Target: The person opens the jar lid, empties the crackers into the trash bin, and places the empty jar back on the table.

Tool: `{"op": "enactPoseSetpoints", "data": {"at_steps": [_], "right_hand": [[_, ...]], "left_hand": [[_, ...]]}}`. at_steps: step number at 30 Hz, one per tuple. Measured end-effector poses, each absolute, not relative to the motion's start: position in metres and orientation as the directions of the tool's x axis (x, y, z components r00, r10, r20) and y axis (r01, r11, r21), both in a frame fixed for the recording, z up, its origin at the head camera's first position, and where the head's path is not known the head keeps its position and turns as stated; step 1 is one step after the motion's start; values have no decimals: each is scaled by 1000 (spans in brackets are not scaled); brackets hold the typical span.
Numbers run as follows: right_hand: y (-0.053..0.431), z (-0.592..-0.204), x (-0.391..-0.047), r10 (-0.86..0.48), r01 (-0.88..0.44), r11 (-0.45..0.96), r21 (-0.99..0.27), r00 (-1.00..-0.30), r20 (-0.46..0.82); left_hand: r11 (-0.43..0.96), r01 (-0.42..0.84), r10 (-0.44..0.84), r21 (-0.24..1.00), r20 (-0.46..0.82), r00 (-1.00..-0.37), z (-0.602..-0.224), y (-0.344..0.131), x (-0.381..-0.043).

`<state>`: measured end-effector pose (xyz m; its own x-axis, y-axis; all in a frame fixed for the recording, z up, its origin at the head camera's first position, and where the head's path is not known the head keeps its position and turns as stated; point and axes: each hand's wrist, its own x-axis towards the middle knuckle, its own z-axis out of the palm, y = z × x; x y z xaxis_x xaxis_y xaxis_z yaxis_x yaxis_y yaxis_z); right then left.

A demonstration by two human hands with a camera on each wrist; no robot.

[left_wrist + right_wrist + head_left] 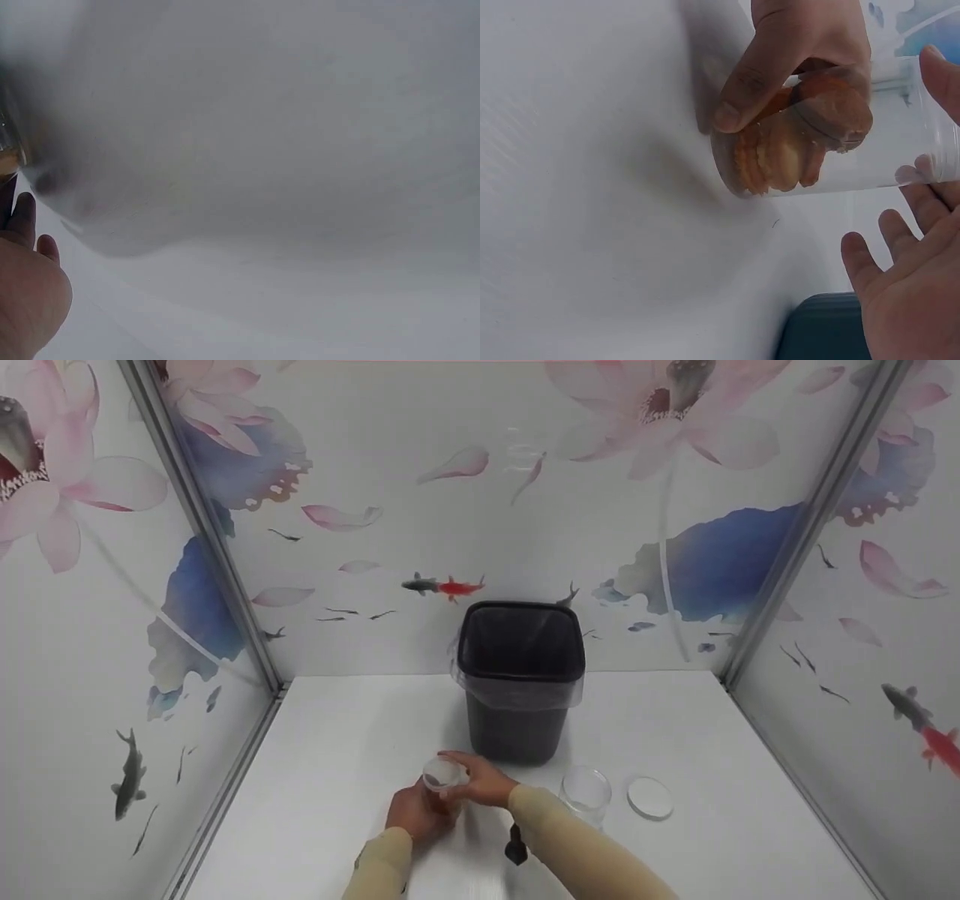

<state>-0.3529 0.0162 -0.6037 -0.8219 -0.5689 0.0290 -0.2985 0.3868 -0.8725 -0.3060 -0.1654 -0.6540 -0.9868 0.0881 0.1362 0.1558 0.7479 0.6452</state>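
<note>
A clear jar [904, 142] with several round, macaron-like sweets [780, 154] in orange, brown and cream is held between both hands. The left hand [421, 814] grips its lower part; in the right wrist view the left thumb [746, 94] lies along the jar's side near the base. At the jar's top, the right hand [484, 781] has its thumb on one side and fingers on the other, its remaining fingers spread. From the left wrist, only part of the left hand [34, 300] and the jar's edge [10, 142] show.
Just beyond the hands stands a black bin [517, 727] with a clear plastic liner [517, 694]. To the right are a second clear jar [589, 795] and a round white lid [650, 798]. Patterned walls enclose the white table [330, 735] at the back and sides.
</note>
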Motion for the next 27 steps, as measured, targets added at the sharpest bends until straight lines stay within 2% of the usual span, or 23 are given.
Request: {"op": "enactPoseSetpoints", "data": {"at_steps": [10,17,23,27], "right_hand": [[12,-608,-346,-501,-309,362,-880,-860,96],[6,-612,-340,-447,-292,358,-887,-888,112],[13,-607,-345,-519,-305,364,-880,-851,80],[19,-599,-350,-582,-288,418,-861,-813,-10]], "left_hand": [[741,166,87,651,153,-984,-665,-169,-315],[742,164,95,650,139,-986,-643,-165,-304],[742,162,92,651,140,-986,-638,-162,-301],[739,157,89,655,136,-987,-650,-162,-304]]}}
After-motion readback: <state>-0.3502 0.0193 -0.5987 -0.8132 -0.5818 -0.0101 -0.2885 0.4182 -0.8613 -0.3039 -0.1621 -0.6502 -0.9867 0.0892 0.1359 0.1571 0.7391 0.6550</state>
